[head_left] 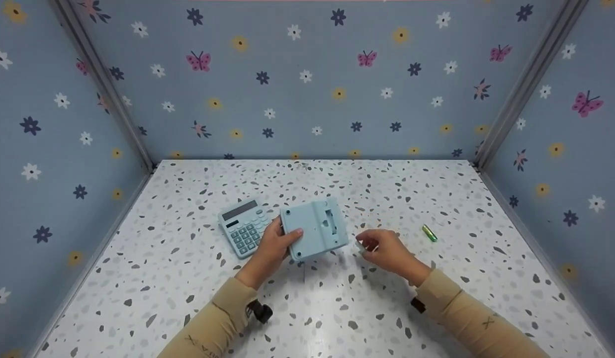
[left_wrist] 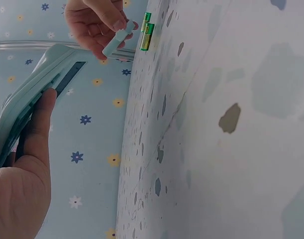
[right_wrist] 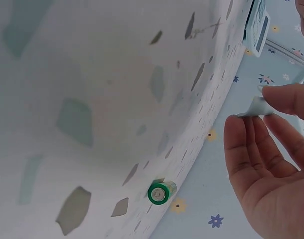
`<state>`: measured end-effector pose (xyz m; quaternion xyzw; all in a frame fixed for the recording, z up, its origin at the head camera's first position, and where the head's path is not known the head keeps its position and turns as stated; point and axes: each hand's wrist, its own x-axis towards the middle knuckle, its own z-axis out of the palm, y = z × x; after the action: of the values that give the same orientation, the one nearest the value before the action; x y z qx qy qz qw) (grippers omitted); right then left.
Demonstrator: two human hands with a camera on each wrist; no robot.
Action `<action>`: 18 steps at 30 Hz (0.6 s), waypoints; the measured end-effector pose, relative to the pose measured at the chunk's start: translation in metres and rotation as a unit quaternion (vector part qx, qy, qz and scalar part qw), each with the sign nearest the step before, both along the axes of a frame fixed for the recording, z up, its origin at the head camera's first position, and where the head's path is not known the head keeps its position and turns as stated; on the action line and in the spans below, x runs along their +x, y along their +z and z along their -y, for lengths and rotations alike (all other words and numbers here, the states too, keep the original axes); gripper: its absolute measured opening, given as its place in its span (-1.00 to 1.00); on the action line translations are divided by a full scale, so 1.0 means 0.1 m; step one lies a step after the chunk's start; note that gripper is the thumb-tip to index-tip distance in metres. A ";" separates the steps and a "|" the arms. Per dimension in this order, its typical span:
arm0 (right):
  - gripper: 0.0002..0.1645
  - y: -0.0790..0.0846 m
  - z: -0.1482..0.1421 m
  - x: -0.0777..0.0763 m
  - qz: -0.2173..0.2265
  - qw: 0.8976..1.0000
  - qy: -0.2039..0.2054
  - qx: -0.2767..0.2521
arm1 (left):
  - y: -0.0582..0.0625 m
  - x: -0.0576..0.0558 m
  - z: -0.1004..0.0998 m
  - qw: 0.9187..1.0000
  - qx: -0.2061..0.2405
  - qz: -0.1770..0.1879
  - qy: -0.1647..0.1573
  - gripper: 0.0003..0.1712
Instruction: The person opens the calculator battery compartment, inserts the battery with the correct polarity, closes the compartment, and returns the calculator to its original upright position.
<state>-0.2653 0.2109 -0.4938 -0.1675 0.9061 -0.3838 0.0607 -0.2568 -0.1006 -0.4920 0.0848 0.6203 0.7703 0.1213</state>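
Observation:
My left hand grips a light blue calculator by its left side, thumb across its back. The calculator is tilted with its back facing up, and the battery slot in it is uncovered. Just right of it, my right hand pinches a small light blue battery cover between thumb and fingertips, apart from the calculator. In the right wrist view the cover shows its thin, bent shape. Green batteries lie on the table beyond my right hand; the left wrist view shows two.
A second light blue calculator lies face up on the speckled white table, left of the held one and partly behind my left hand. Flower-patterned blue panels enclose the table at the back and both sides.

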 end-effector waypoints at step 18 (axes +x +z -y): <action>-0.57 -0.09 -0.03 0.00 0.022 0.997 0.049 0.050 | 0.01 -0.01 0.00 1.000 -0.008 0.002 0.002 -0.35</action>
<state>-0.2655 0.2144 -0.5028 -0.2000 0.9132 -0.3385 0.1074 -0.2580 -0.1003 -0.4915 0.0812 0.6263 0.7657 0.1215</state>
